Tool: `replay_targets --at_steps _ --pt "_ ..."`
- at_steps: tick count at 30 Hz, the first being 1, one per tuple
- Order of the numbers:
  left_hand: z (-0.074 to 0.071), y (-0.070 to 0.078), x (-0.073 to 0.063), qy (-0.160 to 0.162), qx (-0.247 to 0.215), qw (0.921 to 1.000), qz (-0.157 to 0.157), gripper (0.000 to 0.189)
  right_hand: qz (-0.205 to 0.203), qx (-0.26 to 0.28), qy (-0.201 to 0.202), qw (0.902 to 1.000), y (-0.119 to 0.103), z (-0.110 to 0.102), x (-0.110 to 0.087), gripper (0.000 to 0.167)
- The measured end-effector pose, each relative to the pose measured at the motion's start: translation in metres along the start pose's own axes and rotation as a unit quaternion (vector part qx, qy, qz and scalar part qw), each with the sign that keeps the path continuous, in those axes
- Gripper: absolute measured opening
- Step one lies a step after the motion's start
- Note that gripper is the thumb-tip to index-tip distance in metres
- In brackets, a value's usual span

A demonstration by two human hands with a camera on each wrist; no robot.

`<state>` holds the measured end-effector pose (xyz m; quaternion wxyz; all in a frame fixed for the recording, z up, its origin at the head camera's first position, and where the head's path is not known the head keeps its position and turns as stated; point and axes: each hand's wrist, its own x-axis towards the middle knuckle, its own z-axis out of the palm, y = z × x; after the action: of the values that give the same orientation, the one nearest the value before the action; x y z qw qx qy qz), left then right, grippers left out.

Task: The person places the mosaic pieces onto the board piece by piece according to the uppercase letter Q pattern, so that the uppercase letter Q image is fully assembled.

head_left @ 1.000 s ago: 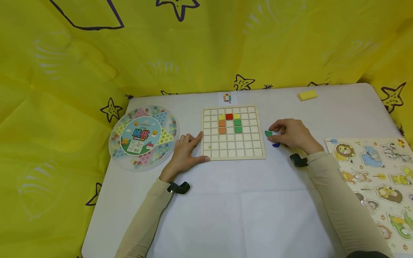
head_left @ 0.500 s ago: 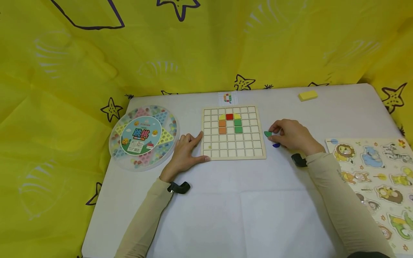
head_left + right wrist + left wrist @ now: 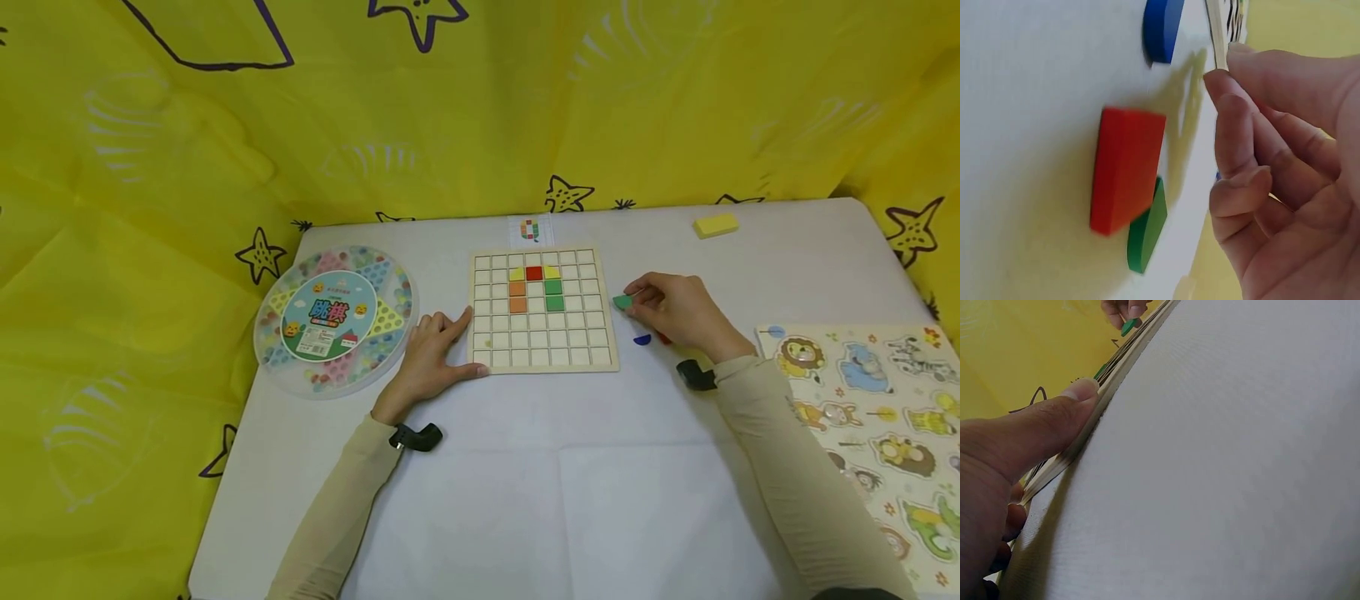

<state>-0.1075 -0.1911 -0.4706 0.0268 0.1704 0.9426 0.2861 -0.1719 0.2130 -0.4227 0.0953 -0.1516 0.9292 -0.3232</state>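
Note:
A wooden grid board (image 3: 540,337) lies mid-table. Red, yellow, orange and green pieces on it form an arch. My left hand (image 3: 431,354) touches its lower left corner: the thumb (image 3: 1063,419) lies on the near rim, the forefinger reaches the left side. To the right of the board, my right hand (image 3: 678,308) pinches a green rounded piece (image 3: 622,302) between thumb and fingers, just off the rim. Below that hand lie a blue half-round piece (image 3: 642,340), a red block (image 3: 1125,172) and another green piece (image 3: 1147,231), partly behind the red one.
A small card (image 3: 530,229) with a coloured pattern lies behind the board. Left stands a round Chinese checkers box (image 3: 335,321). A yellow block (image 3: 716,225) sits at back right, and an animal puzzle board (image 3: 862,408) at right. Yellow cloth (image 3: 480,108) hangs behind.
My right hand has shifted slightly up and away with the green piece, uncovering part of the red block. The left hand stays at the board's corner.

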Motion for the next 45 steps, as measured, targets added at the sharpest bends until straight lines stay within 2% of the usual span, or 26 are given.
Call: replay_targets --at_steps 6,10,24,32,45 --pt "0.002 -0.001 0.0 0.0 -0.001 1.0 0.0 0.102 -0.012 0.018 0.035 0.9992 -0.003 0.005 0.003 0.023" --pt "0.003 -0.002 0.0 0.0 0.001 1.0 0.0 0.103 -0.006 0.033 0.037 0.9988 -0.008 0.007 0.006 0.023" --pt "0.003 -0.003 0.002 -0.007 0.001 0.9999 -0.007 0.103 -0.019 0.081 0.022 0.9963 -0.031 0.026 0.019 0.029" --pt "0.002 -0.003 0.001 -0.004 0.004 1.0 -0.005 0.103 -0.024 0.095 -0.011 0.9951 -0.045 0.043 0.027 0.026" --pt "0.0 -0.003 0.002 -0.001 0.004 1.0 0.007 0.103 -0.077 0.118 -0.02 0.9898 -0.06 0.063 0.037 0.023"
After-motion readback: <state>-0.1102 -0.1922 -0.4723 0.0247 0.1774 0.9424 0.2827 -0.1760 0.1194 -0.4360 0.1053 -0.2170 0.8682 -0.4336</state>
